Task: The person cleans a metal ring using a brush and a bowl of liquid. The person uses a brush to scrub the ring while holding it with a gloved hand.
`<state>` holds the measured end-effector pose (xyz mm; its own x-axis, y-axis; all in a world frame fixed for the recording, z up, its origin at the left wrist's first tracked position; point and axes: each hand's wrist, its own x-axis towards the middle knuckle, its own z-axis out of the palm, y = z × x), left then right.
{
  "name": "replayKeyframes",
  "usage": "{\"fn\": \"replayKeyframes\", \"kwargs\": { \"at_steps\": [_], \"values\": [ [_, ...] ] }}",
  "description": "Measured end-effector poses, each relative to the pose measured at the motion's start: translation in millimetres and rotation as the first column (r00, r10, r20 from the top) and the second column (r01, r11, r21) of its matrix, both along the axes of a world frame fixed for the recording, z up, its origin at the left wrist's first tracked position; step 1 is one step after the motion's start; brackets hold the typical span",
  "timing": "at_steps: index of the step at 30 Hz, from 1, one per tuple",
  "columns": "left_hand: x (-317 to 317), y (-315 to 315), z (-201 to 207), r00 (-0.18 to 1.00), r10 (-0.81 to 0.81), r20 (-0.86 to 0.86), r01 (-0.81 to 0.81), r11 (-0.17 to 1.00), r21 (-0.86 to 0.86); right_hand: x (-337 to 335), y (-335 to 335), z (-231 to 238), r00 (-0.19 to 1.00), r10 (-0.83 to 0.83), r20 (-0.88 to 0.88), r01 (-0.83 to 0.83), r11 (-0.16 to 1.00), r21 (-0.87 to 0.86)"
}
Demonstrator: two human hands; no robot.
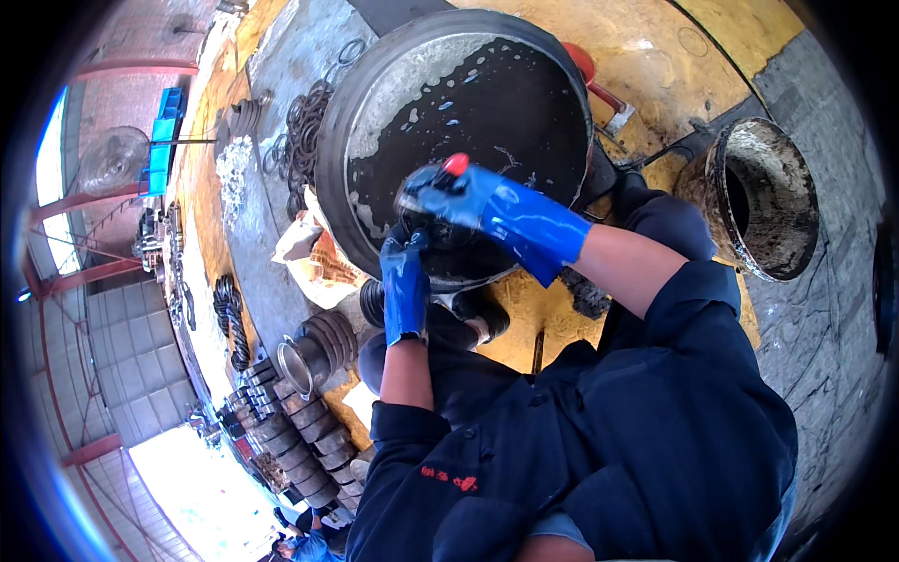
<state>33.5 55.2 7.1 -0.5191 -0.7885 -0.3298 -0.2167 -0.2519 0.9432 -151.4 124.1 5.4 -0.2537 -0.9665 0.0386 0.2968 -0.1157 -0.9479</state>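
Observation:
A large round tub of dark liquid, with pale foam patches along its left side, stands in front of me. Both my hands wear long blue rubber gloves. Over the tub, my right hand is closed around a tool whose red handle end sticks up; motion blur hides its working end. My left hand is at the tub's near rim, its fingers bent around the edge of a dark round part. That part lies just below my right hand, largely covered by it.
Dark rings are heaped left of the tub, near a cloth sack. Stacked metal cylinders stand at lower left. A crusted drum is to the right. A red-handled tool lies behind the tub. Another person shows at bottom left.

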Motion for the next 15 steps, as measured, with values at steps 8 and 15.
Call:
{"fn": "replayKeyframes", "kwargs": {
  "at_steps": [8,15],
  "values": [
    [-29,23,-7,1.0,0.008,0.005,-0.007,0.994,-0.106,-39,-16,-80,0.938,-0.341,-0.057,0.332,0.844,0.42],
    [-4,-2,-2,0.993,0.073,0.093,-0.056,0.984,-0.171,-36,-3,-61,0.885,0.034,-0.465,0.266,0.782,0.564]
  ]
}}
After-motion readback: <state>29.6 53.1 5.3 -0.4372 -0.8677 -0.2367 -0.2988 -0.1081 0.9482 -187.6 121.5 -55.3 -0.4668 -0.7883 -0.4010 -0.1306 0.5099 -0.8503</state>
